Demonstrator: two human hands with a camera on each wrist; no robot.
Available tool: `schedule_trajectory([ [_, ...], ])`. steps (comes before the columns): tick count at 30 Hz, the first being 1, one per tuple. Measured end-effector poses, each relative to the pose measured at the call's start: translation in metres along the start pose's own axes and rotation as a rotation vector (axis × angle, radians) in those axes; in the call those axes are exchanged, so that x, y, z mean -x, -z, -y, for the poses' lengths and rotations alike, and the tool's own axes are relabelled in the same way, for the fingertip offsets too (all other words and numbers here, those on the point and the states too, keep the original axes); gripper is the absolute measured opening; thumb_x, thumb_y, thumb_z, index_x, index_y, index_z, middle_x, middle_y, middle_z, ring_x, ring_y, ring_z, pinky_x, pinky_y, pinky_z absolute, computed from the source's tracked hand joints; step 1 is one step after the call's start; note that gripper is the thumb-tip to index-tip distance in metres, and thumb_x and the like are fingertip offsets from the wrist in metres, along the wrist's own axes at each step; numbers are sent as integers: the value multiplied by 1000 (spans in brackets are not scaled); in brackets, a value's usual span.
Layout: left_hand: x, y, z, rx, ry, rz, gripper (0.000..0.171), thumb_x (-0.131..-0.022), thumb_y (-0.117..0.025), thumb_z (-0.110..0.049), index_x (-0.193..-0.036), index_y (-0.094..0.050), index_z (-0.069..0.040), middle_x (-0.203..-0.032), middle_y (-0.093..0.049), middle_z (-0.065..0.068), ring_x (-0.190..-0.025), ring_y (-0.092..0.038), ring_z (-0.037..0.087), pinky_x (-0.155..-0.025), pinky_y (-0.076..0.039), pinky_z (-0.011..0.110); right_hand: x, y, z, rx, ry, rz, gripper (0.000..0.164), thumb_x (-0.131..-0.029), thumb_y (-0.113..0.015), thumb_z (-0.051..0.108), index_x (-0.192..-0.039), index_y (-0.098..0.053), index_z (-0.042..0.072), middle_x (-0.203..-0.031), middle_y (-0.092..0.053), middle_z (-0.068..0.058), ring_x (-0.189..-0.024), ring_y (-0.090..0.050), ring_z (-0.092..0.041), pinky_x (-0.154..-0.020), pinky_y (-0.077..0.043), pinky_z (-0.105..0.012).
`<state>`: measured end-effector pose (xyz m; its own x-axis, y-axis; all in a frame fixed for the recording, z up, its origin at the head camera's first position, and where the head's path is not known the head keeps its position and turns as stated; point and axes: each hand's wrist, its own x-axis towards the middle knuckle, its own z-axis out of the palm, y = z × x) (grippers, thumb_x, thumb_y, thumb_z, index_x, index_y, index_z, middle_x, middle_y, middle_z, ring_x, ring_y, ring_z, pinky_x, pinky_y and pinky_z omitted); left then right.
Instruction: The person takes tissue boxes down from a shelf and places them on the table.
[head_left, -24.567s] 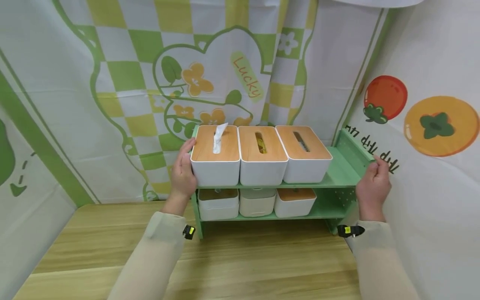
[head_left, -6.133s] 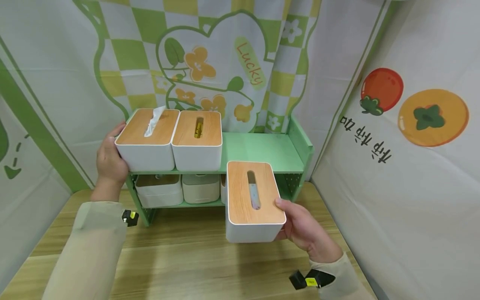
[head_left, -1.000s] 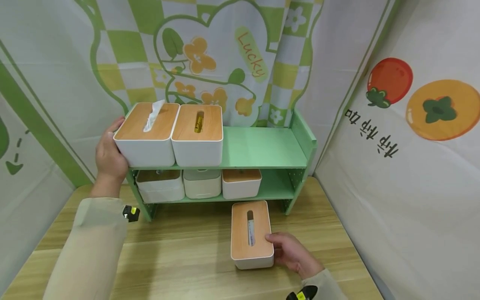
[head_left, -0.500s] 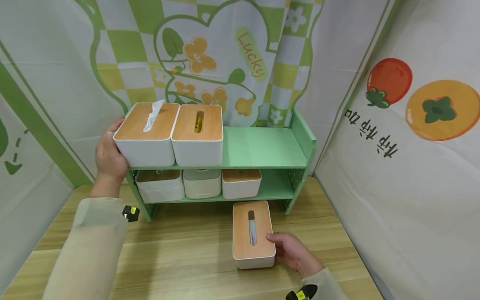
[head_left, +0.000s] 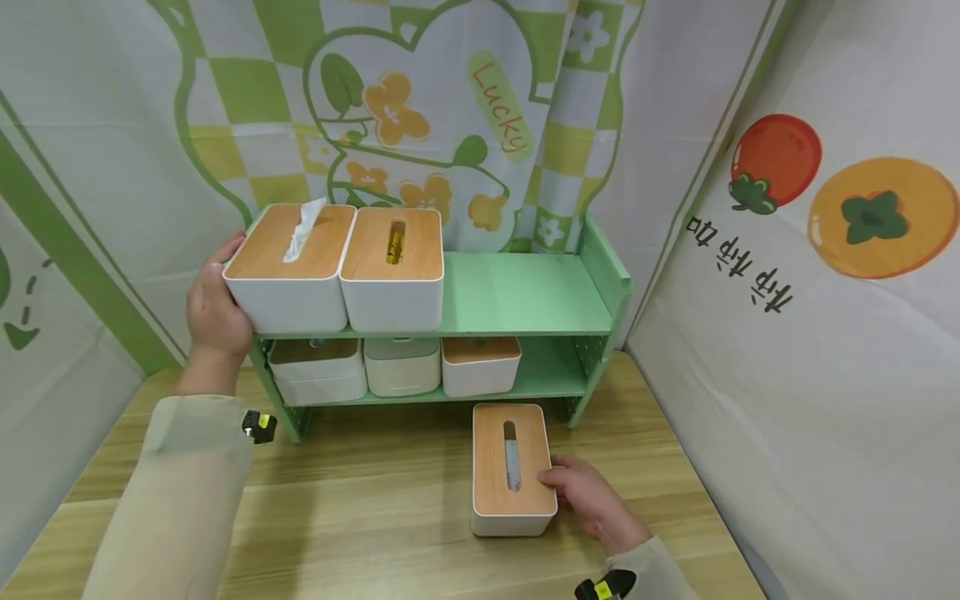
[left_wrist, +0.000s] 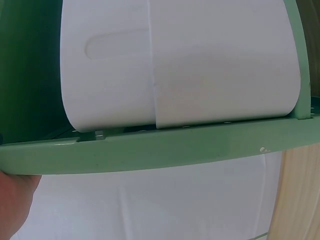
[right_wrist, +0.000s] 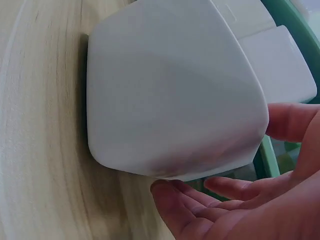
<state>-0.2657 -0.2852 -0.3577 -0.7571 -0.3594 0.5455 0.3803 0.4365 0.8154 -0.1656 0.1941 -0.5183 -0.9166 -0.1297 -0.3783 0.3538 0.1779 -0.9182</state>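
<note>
In the head view my right hand (head_left: 596, 504) holds a white tissue box (head_left: 513, 527) by its right side on the table. The thumb lies on the edge of its wood-look lid, and the fingers (right_wrist: 185, 202) touch the side wall in the right wrist view. Something pale shows through the lid slot. My left hand (head_left: 217, 312) rests with extended fingers against the left end of a green two-tier shelf (head_left: 525, 292), beside a box with a tissue (head_left: 302, 233) sticking out; the fingertips are partly hidden. Next to it stands a box with something yellow inside (head_left: 393, 304).
Several white and cream boxes stand on the lower tier, among them a two-part white box (head_left: 318, 379), a cream box (head_left: 403, 371) and a wood-lidded box (head_left: 482, 372). A wooden table (head_left: 360, 517) bears the shelf. Printed cloth (head_left: 750, 400) walls enclose it.
Long ago three boxes stood on the upper tier; the rightmost has come down to the table in my right hand. Since half a second ago it has shifted slightly right and straightened.
</note>
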Motion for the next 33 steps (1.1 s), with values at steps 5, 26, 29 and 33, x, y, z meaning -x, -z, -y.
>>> schedule_trajectory([
  [5,0,-1,0,9,-16,3,57,-107,-15,-34,-147,-51,-17,-151,-44,-15,-136,-35,0,-113,-22,24,0,-2,2,271,122,-90,65,-93,-65,14,-145,-36,-11,-134,-50,-35,-115,-57,-43,-92,-49,-53],
  [26,-1,0,3,33,29,21,57,-107,-13,-33,-149,-49,-19,-152,-42,-15,-137,-33,1,-113,-21,24,21,-32,19,1223,696,-90,68,-98,-60,44,-150,-43,3,-150,-34,-34,-138,-31,-49,-106,-34,-61],
  [29,-1,0,2,18,18,18,57,-107,-13,-34,-149,-49,-19,-152,-41,-15,-137,-33,1,-113,-21,24,22,-39,19,1255,696,-13,75,-97,-55,55,-153,-40,7,-152,-30,-33,-141,-27,-47,-109,-30,-59],
  [33,0,0,0,11,1,10,57,-107,-13,-34,-148,-49,-17,-152,-42,-15,-137,-33,1,-113,-20,24,23,-46,16,1279,670,65,73,-98,-50,59,-156,-38,17,-154,-23,-35,-143,-20,-47,-111,-28,-58],
])
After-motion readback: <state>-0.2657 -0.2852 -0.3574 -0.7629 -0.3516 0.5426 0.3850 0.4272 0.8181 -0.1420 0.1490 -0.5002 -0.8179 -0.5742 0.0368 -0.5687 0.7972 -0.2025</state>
